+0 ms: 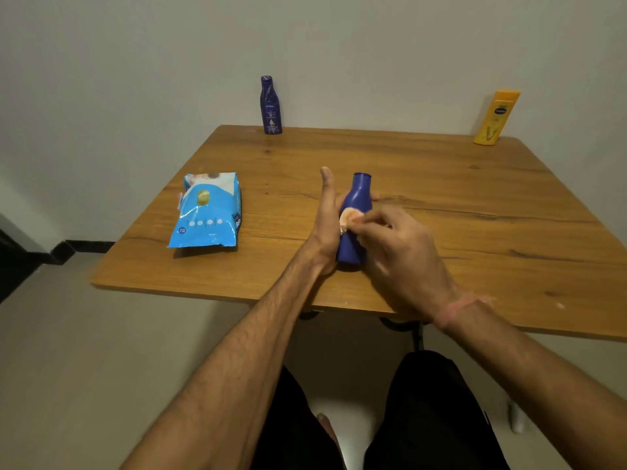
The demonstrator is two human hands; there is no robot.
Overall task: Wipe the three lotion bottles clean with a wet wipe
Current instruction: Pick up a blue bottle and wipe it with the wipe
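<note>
A glossy blue plastic lotion bottle [353, 228] stands upright near the centre of the brown wooden table [441, 232]. The left hand [325, 225] wraps it from 9 o'clock, thumb straight up. The right hand [403, 252] pinches a small white wet wipe [349, 218] against its front. A dark blue lotion bottle [270, 105] stands at 11 o'clock, a yellow plastic bottle [496, 118] at 2 o'clock, and a light blue wipes pack [207, 212] lies at 9 o'clock.

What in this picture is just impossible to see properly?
All in the head view:
- Near blue bottle: its label side, turned away and covered by both hands.
- Left hand: its fingers, behind the bottle.
- Wet wipe: mostly under the right hand, which is motion-blurred.
- Far blue bottle and yellow bottle: small print too tiny.
</note>
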